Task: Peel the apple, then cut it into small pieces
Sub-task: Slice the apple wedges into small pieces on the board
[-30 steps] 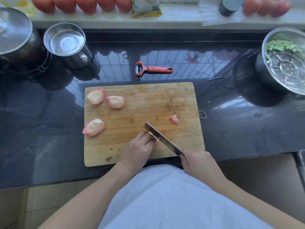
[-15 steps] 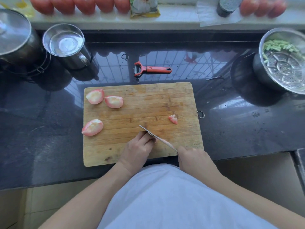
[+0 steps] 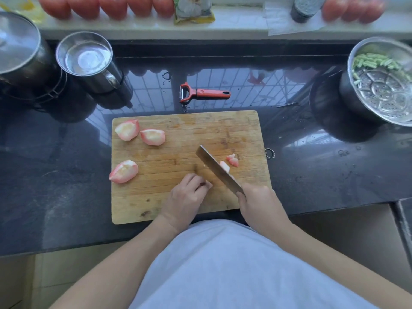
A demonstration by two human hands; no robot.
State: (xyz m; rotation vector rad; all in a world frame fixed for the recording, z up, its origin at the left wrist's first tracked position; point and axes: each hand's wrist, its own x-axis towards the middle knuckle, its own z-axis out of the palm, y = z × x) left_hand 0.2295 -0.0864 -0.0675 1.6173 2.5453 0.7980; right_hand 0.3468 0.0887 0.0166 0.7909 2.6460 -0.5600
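Note:
On the wooden cutting board [image 3: 189,128] lie three peeled apple quarters: two at the far left [image 3: 127,130] [image 3: 153,136] and one lower left [image 3: 124,171]. My left hand [image 3: 186,198] presses down on an apple piece near the board's middle, mostly hidden under my fingers. My right hand [image 3: 256,202] grips the handle of a cleaver [image 3: 217,169], its blade tilted flat side up. A fresh slice [image 3: 224,166] sits against the blade's right side, beside an earlier small cut piece [image 3: 232,160].
A red peeler [image 3: 204,93] lies on the black counter behind the board. A steel mug [image 3: 89,61] and a lidded pot [image 3: 20,50] stand at the back left, a steamer pot with green beans [image 3: 383,79] at the right. Tomatoes [image 3: 107,5] line the sill.
The cleaver has gone from upright and cutting to tilted and shifted right, and a new slice now lies beside the blade. My left hand has stayed on the apple piece.

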